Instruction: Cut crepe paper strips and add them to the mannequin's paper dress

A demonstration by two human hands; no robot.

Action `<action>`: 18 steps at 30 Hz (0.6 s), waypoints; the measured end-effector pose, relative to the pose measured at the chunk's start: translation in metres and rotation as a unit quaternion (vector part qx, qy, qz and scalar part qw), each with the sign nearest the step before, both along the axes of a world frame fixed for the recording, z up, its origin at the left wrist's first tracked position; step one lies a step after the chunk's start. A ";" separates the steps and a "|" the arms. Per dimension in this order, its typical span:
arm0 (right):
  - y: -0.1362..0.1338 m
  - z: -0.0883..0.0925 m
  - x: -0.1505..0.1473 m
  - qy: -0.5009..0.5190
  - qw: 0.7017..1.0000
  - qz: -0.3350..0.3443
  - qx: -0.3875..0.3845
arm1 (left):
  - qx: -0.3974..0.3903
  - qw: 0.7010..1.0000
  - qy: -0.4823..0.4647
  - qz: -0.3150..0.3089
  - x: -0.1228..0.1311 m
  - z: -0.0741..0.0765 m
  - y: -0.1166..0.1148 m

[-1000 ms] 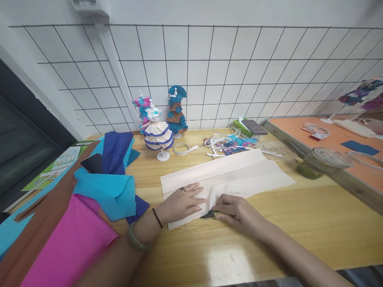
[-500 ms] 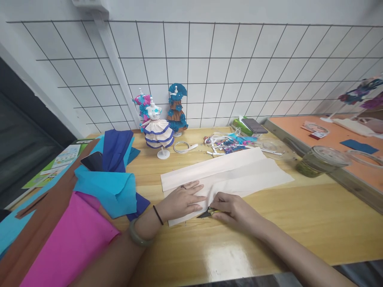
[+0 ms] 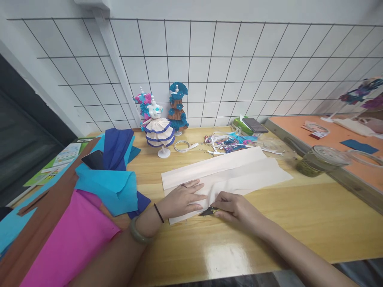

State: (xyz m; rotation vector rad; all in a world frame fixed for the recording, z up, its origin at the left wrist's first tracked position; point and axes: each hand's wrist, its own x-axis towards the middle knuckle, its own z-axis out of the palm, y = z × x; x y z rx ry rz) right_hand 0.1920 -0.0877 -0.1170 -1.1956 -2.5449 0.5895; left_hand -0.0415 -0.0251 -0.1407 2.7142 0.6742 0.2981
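L hand [image 3: 182, 198] flat, fingers spread wide, palm down on near-left end of white paper [image 3: 239, 169]. R hand [image 3: 236, 208] just beside it, fingers closed round small cutter [image 3: 207, 211]; dark blade tip pokes out toward L fingertips, at paper's near edge. Paper lies folded lengthwise across mid table [image 3: 299, 215]. Blue paper [image 3: 110, 187] & pink paper [image 3: 68, 243] piled to left. Paper-dress doll [image 3: 158, 129] at back, near wall.
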 end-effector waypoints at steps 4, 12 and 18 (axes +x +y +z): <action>-0.001 0.002 -0.004 -0.002 1.000 0.004 -0.010 | 0.006 1.000 0.004 -0.003 0.000 0.000 0.000; 0.003 0.003 -0.011 -0.003 1.000 0.014 -0.011 | 0.017 1.000 0.003 -0.007 0.001 0.000 0.000; 0.002 0.000 -0.007 0.004 1.000 0.008 -0.010 | 0.021 1.000 -0.002 -0.005 0.001 -0.001 0.000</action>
